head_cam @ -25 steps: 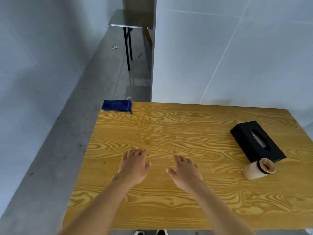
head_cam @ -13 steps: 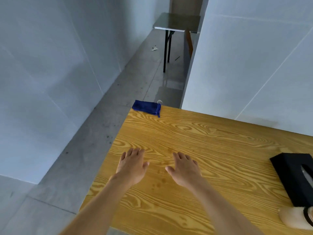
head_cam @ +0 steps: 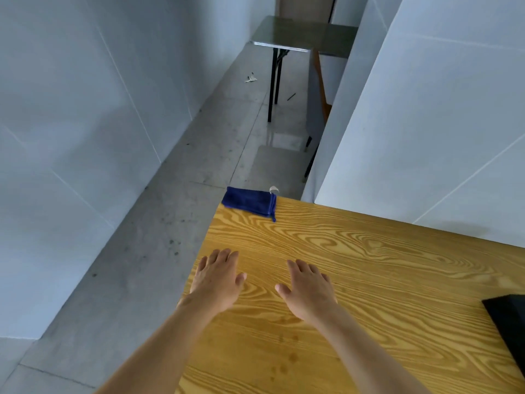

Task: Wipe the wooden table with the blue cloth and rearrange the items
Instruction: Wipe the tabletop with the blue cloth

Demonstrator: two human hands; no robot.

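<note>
A folded blue cloth (head_cam: pixel 250 204) lies on the far left corner of the wooden table (head_cam: pixel 369 251), partly over the edge. My left hand (head_cam: pixel 217 280) hovers palm down by the table's left edge, fingers apart and empty. My right hand (head_cam: pixel 308 290) is beside it, also palm down and empty. Both hands are well short of the cloth. A black tissue box (head_cam: pixel 508 328) shows only its corner at the right edge of the frame.
White walls close in on the left and behind the table. A grey concrete floor (head_cam: pixel 142 265) runs along the table's left side. A dark metal table (head_cam: pixel 304 38) stands farther back in the passage, with a scrap of litter (head_cam: pixel 250 78) on the floor.
The view has swung left, so the tissue box is nearly out of frame and the jar is gone from view. Both hands stay side by side above the table, nearer its left edge.
</note>
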